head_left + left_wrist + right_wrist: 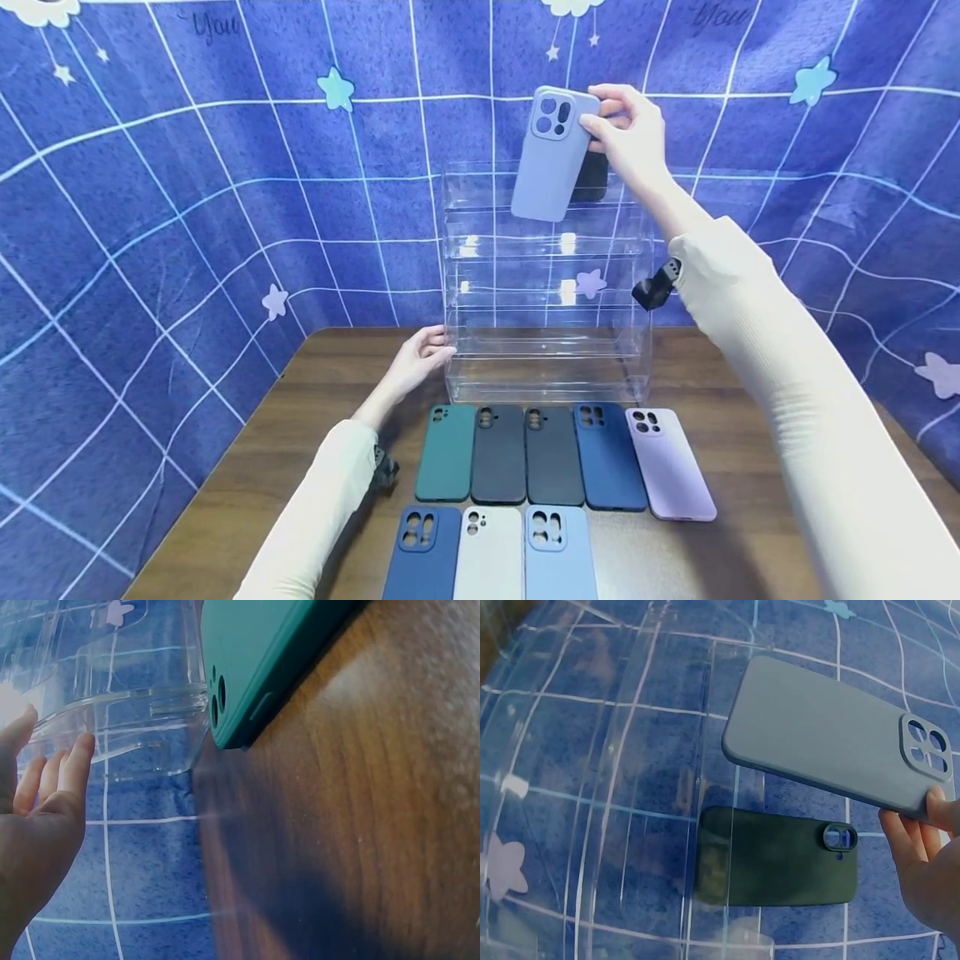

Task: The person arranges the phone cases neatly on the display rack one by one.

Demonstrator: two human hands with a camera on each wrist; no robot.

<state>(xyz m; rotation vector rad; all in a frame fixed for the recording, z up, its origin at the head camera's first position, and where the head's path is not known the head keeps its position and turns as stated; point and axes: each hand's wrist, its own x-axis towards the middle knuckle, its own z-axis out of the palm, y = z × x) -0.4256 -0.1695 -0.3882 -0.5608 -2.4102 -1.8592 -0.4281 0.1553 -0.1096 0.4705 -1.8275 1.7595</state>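
Observation:
A light blue phone case (553,158) is held up by its upper side edge above the clear stepped rack (547,390). My right hand (632,137) pinches it between thumb and fingers, with the camera cutout at the top. Behind it a dark phone case (780,859) stands in the rack's top tier; the head view shows only part of it. My left hand (417,360) is at the rack's left side, fingers fairly straight and thumb apart. Near that hand, a green phone case (447,454) lies on the table.
More cases lie in front of the rack: two dark grey ones, a dark blue one and a lilac case (672,467). Closer to me are another dark blue case, a white case (489,558) and a pale blue one. A blue patterned cloth (225,167) hangs behind the wooden table (315,375).

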